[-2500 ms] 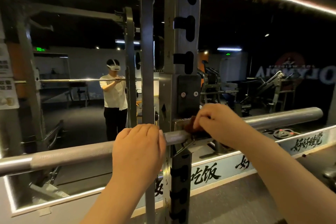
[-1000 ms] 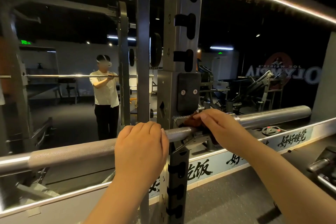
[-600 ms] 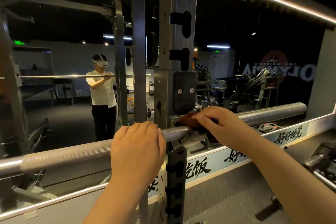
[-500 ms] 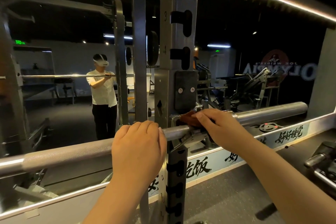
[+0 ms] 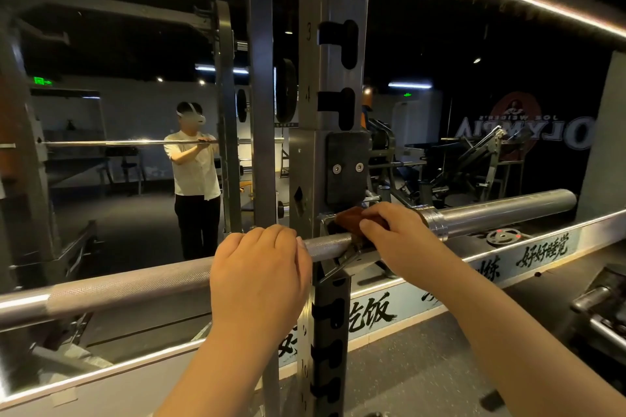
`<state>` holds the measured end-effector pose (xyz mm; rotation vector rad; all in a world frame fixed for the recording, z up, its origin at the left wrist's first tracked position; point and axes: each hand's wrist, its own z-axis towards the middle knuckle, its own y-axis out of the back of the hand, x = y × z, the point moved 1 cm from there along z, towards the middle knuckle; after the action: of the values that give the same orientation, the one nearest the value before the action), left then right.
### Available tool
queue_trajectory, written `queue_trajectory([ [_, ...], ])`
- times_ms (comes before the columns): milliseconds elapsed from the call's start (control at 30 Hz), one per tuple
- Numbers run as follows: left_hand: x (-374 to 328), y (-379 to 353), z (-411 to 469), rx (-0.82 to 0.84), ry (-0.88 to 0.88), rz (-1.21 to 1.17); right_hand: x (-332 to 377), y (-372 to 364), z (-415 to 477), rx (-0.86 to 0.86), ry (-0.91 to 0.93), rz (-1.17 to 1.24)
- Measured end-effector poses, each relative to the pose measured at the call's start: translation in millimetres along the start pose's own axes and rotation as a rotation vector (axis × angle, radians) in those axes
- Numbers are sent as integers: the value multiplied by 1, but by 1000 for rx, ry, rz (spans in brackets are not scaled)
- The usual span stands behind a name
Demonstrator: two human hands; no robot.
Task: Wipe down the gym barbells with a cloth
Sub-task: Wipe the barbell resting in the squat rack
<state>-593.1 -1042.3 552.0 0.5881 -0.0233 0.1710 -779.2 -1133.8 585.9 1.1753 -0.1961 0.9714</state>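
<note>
A steel barbell (image 5: pixel 128 284) runs across the view from lower left to upper right, resting in the hook of a grey rack upright (image 5: pixel 330 112). My left hand (image 5: pixel 259 267) grips the knurled shaft just left of the upright, fingers curled over the top. Just right of the upright, my right hand (image 5: pixel 394 235) holds a brown cloth (image 5: pixel 349 216) pressed on the bar at the hook. Most of the cloth is hidden under my fingers. The smooth sleeve (image 5: pixel 501 211) sticks out to the right.
A large wall mirror behind the rack shows my reflection (image 5: pixel 194 176) at a bar and other gym machines (image 5: pixel 474 162). A small weight plate (image 5: pixel 503 236) lies low beside the mirror. Another bar end (image 5: pixel 596 305) lies on the dark floor at the right.
My right hand with the cloth has shifted slightly back and forth on the bar at the hook. My left hand keeps the same grip. The view has drifted a little.
</note>
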Motion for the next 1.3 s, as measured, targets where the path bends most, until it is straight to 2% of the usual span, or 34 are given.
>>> queue_trajectory([
  [167, -1, -1, 0, -28, 6, -16, -2, 18, -6, 94, 35, 63],
  [300, 0, 0, 0, -2, 6, -16, 1, 20, 8, 76, -77, -140],
  [400, 0, -1, 0, 15, 6, -4, 14, 11, 10, 45, 35, -192],
  [533, 0, -2, 0, 15, 5, -9, 16, 18, 2, 161, 206, -145],
  [633, 0, -2, 0, 5, 0, -17, 5, 32, 4, 206, 158, -215],
  [733, 0, -2, 0, 12, 3, -13, 0, 36, 10, 141, 77, -324],
  [900, 0, -4, 1, 6, 3, -6, 16, 26, 4, 223, 233, -176],
  [967, 1, -4, 0, 7, -2, -5, 14, 28, 6, 236, 217, -197],
  [1100, 1, -2, -1, 15, -10, -9, 8, 37, 13, 151, 53, -442],
  [1167, 1, -2, 0, 19, -12, -6, 10, 33, 13, 141, 35, -530],
  [1233, 1, -3, 0, 27, -15, -1, 15, 29, 12, 133, 100, -445],
  [1300, 1, -3, 1, 28, -12, -4, 19, 25, 8, 140, 184, -254],
])
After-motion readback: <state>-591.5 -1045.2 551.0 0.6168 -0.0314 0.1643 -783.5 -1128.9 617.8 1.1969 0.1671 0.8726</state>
